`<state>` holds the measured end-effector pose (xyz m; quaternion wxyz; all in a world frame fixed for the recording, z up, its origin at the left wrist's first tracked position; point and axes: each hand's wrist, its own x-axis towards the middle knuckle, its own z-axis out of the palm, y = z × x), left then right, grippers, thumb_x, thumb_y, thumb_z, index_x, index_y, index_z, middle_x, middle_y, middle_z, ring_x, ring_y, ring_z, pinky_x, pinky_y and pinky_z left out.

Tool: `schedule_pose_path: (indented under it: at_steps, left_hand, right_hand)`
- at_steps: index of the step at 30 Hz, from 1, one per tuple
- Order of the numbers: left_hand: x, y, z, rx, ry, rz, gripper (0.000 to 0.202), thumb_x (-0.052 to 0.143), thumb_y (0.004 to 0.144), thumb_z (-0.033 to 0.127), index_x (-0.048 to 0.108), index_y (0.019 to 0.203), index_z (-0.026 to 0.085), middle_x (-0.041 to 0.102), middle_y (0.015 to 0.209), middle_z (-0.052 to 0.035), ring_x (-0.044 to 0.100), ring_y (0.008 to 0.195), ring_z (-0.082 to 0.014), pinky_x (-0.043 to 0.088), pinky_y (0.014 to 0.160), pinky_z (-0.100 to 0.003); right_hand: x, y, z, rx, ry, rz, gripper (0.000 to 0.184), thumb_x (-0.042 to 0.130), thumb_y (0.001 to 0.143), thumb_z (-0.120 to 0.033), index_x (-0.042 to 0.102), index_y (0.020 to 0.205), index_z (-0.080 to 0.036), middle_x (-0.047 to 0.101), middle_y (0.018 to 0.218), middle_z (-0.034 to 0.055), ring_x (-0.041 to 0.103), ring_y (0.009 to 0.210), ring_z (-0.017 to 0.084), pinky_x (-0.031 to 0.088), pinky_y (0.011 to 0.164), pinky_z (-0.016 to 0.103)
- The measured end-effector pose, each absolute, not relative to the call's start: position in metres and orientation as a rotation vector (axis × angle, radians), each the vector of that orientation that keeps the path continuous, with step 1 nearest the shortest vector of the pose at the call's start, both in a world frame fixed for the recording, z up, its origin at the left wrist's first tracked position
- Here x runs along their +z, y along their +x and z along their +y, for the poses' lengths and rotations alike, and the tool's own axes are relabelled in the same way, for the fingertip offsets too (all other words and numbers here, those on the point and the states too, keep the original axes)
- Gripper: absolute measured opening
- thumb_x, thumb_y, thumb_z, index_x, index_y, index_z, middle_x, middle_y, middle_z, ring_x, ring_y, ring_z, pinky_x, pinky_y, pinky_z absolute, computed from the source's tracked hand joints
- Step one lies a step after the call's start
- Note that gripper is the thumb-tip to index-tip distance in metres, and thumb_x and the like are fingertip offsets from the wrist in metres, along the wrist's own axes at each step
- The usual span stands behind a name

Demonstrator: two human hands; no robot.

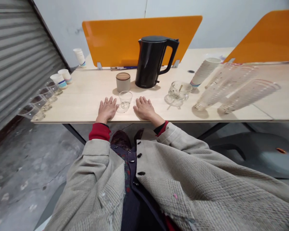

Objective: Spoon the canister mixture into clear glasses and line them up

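My left hand lies flat on the wooden table with fingers stretched out, holding nothing. My right hand rests flat the same way, just right of it. Between them stands a small clear glass cup, touched by neither hand. Behind the cup sits a short beige canister with a wooden lid, and right of that a black electric kettle.
A clear glass cup on a saucer stands right of the kettle. Stacks of paper cups and clear plastic cups lie on their sides at right. Several cups line the left edge. Orange dividers stand behind.
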<state>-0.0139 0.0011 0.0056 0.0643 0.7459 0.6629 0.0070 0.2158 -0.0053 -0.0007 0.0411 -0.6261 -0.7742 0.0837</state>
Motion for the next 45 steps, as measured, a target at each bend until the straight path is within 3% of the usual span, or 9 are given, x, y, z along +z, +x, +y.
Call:
schedule_pose_path:
  at_steps: [45]
  left_hand:
    - [0.0041, -0.0154, 0.0034, 0.014, 2.273, 2.011, 0.072, 0.014, 0.112, 0.052, 0.025, 0.178, 0.024, 0.014, 0.189, -0.004, 0.008, 0.175, -0.0326, 0.011, 0.142, -0.058]
  right_hand:
    - [0.0002, 0.2161, -0.0047, 0.279, -1.91, -2.36, 0.073, 0.028, 0.11, -0.039, 0.029, 0.173, -0.002, 0.018, 0.185, 0.0231, 0.015, 0.174, 0.036, 0.014, 0.14, 0.058]
